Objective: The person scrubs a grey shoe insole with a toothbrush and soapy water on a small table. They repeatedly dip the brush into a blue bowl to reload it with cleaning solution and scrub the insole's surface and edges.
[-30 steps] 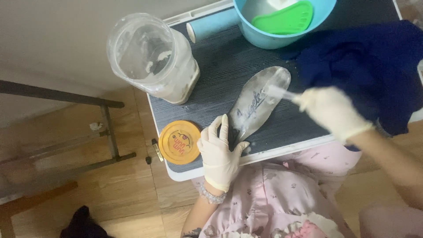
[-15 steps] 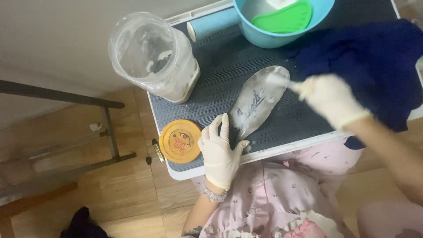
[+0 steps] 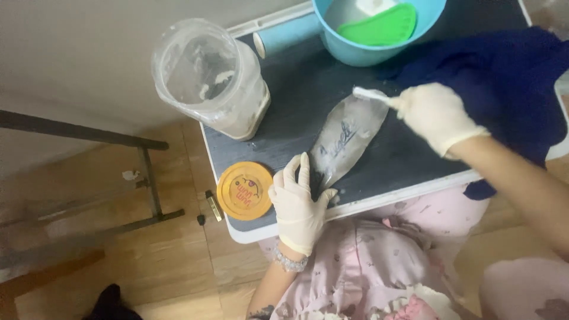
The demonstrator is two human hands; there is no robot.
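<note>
The dark surface [image 3: 284, 118], set over a wooden floor, carries a flat shoe insole [image 3: 347, 139] lying near its front edge, between an orange lid [image 3: 244, 190] and a blue cloth [image 3: 492, 71]. The left hand [image 3: 297, 204], fingers spread, presses the near end flat, while the right hand [image 3: 435, 115] has its grip pinched on a white brush [image 3: 370, 95] at the far end. Judging by this, firm pressure and short strokes away from the holding hand suit best
</note>
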